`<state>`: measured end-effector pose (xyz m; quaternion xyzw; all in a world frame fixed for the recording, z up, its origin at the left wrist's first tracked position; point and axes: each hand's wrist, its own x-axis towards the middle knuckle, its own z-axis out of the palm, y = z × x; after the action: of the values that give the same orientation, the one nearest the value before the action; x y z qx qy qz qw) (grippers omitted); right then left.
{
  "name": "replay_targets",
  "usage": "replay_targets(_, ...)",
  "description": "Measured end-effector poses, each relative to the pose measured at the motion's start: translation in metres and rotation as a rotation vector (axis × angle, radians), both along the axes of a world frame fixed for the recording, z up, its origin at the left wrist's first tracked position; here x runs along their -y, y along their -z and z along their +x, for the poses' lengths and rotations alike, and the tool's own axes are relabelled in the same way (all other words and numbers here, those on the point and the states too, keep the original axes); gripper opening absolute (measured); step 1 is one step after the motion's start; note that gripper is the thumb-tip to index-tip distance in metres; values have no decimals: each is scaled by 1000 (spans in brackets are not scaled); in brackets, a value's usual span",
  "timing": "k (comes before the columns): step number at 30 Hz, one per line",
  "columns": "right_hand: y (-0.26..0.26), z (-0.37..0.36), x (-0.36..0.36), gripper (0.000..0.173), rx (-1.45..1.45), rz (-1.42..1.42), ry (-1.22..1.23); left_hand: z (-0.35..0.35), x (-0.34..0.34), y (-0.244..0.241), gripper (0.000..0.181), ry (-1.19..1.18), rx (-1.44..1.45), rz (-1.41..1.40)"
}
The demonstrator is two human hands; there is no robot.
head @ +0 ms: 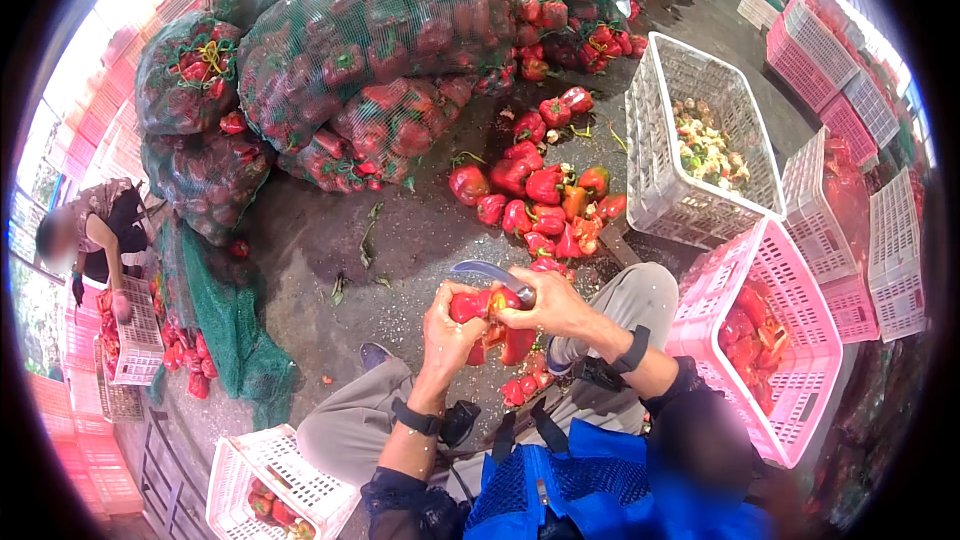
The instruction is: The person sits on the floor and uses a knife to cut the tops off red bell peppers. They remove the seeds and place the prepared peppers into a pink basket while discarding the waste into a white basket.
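My left hand (pixel 448 326) grips an opened red bell pepper (pixel 472 306) from its left side. In my right hand (pixel 553 303) is a knife with a curved blade (pixel 480 268), its dark handle end showing by the thumb and its blade pointing left above the pepper. Both hands meet at the pepper, whose pale inside shows between them; the right fingers also touch it. Beyond the hands, loose red bell peppers (pixel 547 219) lie piled on the floor. More pepper pieces (pixel 525 388) lie below, between my knees.
A white crate (pixel 709 199) holds pepper cores. Right of me, a pink crate (pixel 814 405) contains red pepper pieces; another crate (pixel 225 484) stands lower left. Green mesh sacks (pixel 375 37) of peppers are heaped ahead. A person (pixel 101 229) bends over a crate at far left.
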<state>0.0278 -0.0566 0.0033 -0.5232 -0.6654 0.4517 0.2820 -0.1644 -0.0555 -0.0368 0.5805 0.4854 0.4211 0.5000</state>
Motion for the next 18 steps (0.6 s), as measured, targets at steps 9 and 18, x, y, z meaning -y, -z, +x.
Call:
replay_targets(9,31,-3,17,15,-780,-362,378,-1,-25,-19,41,-66,1015,-158)
replay_targets(18,44,13,4,57,-957,-373,659,16,-22,-14,47,-326,1046,-40)
